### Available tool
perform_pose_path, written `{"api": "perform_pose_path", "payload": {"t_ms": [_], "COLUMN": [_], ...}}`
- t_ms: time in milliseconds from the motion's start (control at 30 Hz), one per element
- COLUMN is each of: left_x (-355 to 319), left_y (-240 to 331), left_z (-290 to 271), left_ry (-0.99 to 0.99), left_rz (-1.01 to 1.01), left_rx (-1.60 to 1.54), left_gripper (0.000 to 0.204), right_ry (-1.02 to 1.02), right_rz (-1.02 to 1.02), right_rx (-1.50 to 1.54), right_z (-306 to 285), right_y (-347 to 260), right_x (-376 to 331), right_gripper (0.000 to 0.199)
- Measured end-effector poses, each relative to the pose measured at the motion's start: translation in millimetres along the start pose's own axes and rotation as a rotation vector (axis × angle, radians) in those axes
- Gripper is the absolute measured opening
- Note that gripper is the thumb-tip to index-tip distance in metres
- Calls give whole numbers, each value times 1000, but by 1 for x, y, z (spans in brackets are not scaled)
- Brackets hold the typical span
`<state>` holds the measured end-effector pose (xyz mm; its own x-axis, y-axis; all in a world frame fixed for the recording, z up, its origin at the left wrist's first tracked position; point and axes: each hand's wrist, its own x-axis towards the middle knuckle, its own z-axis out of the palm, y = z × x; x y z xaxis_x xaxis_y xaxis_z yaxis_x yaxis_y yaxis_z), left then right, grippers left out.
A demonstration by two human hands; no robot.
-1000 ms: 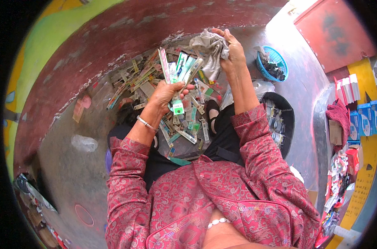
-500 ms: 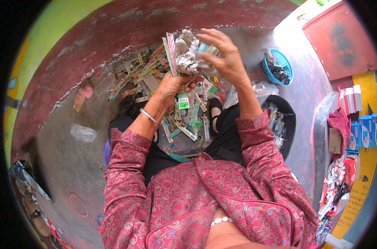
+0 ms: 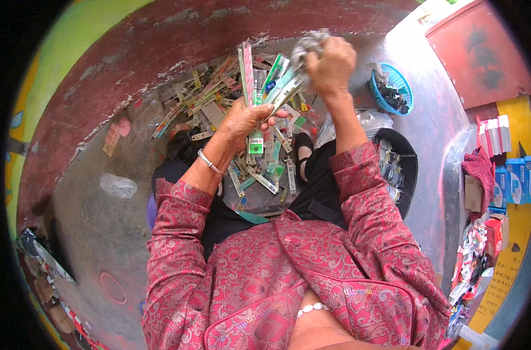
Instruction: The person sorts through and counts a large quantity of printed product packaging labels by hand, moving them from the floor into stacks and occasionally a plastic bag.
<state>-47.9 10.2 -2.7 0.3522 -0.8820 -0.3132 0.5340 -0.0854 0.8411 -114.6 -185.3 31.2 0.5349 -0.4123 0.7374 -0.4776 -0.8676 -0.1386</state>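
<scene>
In the head view, flat packets (image 3: pixel 218 96) in green, white, red and yellow are strewn on the grey floor at twelve o'clock against a red curved wall (image 3: pixel 160 52), while white and blue boxes (image 3: pixel 513 175) are stacked at three o'clock beside a yellow strip, with a blue basket (image 3: pixel 394 87) at one o'clock and a black tub (image 3: pixel 402 169) beside the right sleeve. A fan of long narrow packets (image 3: pixel 265 81), green, white and pink, is gripped upright in the closed left hand (image 3: pixel 242 119) above the pile. The right hand (image 3: pixel 332 67) is closed around a crumpled grey wrapper (image 3: pixel 309 44) just beside the fan's top, at twelve o'clock.
</scene>
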Motion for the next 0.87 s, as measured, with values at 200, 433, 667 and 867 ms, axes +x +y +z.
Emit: {"api": "perform_pose_path", "payload": {"t_ms": [200, 433, 667, 867], "left_x": [2, -2, 7, 9], "left_y": [8, 5, 1, 8], "left_z": [1, 1, -14, -13], "left_ry": [148, 53, -103, -6], "left_rz": [56, 101, -60, -51], "left_rx": [33, 164, -200, -228], "left_gripper": [19, 15, 27, 41], "right_ry": [156, -270, -154, -484], "right_rz": [-23, -150, 724, 956], "right_rx": [370, 478, 1375, 2053], "right_z": [-35, -17, -12, -13], "right_y": [-23, -63, 25, 79], "right_x": [-1, -19, 18, 1], "right_gripper": [20, 26, 26, 29]}}
